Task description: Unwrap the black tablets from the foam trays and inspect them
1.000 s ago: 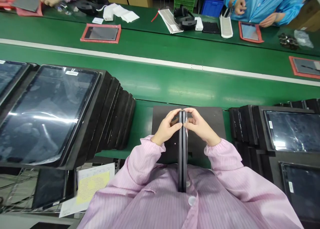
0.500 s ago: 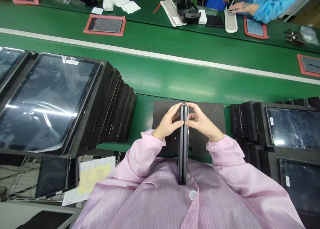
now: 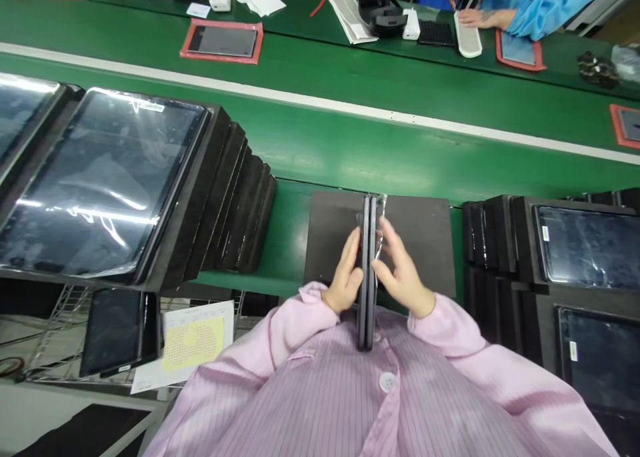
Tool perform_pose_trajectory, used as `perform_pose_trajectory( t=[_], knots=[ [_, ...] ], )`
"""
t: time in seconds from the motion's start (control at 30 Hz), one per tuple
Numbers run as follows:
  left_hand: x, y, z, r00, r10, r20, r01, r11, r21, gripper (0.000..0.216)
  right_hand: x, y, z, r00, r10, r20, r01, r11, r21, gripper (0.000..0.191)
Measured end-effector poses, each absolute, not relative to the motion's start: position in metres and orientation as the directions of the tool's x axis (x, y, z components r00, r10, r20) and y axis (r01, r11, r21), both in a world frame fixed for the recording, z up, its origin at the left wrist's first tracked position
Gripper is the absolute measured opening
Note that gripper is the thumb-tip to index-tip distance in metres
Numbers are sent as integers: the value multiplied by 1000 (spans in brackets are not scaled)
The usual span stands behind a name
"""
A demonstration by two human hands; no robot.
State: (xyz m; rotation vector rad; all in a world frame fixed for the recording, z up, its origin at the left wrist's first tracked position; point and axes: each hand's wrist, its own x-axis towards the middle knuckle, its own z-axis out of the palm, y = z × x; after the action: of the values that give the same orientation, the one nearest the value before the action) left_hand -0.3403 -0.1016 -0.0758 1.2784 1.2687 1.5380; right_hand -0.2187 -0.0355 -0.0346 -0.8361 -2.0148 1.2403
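Two dark slabs that look like tablets (image 3: 367,270) stand on edge together in front of my chest, seen edge-on. My left hand (image 3: 345,278) presses its fingers and thumb on their left face. On the opposite face rests my right hand (image 3: 403,274), its fingertips over clear, crinkled plastic film (image 3: 382,209) that sticks out there. Between them, the two hands hold the pair upright. Beneath lies a flat black mat (image 3: 420,237) on the green bench. The tablets' screens are turned away from view.
To the left, tablets (image 3: 110,184) in black foam trays are stacked high; more foam-framed tablets (image 3: 590,247) stand at right. A paper sheet (image 3: 193,344) lies on the wire rack. Across the green belt (image 3: 350,144), a co-worker's blue sleeves (image 3: 540,10) show near a white part (image 3: 468,36).
Both hands have slid from the tablets' far top corners down along their sides, nearer my body. Clear film now shows at the right face. The view has shifted slightly.
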Motion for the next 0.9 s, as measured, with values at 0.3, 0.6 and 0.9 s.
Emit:
perform_pose_trajectory(
  t=[0.3, 0.6, 0.9],
  knots=[
    [-315, -100, -38, -387, 837, 387, 138, -362, 922, 48, -233, -68, -31, -293, 931, 218, 204, 284, -937, 40],
    [-329, -57, 42, -367, 922, -120, -234, 33, 972, 47, -262, -30, 36, -262, 959, -106, -112, -140, -984, 44],
    [-339, -18, 42, -363, 903, -230, -407, 68, 911, 49, -278, 5, 37, -251, 951, -178, -82, -205, -975, 43]
  ],
)
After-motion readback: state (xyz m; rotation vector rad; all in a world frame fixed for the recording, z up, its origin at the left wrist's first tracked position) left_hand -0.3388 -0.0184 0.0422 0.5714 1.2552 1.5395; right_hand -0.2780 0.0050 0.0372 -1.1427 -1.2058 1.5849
